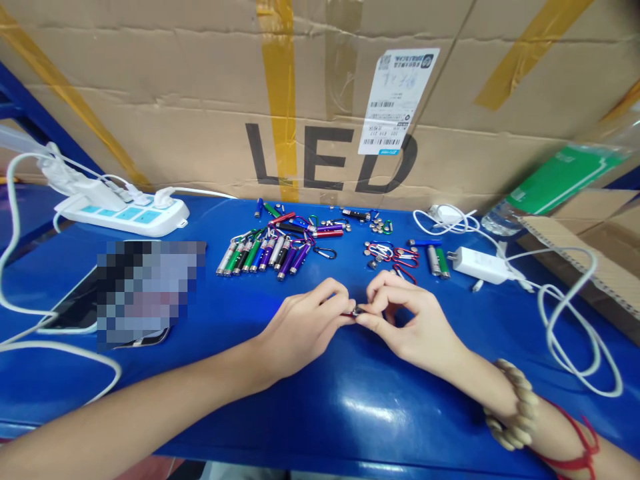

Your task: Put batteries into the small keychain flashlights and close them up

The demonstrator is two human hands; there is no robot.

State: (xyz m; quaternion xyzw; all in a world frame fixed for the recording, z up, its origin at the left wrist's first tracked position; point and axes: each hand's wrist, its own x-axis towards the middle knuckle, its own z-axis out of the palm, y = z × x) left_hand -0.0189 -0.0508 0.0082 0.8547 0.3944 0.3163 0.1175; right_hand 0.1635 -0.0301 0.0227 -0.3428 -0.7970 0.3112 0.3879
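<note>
On the big cardboard box [200, 73] stands the word "LED" [313, 160], in large black capital letters, and its "D" is partly covered by a white label [400, 93]. This label carries barcodes [383, 105], a square code [384, 62], a round dark logo [426, 61] and small printed characters, but the print is upside down and too small for me to read surely. On the green band [565, 177] of the plastic bottle [500, 217] there is some pale marking, also not readable.
</note>
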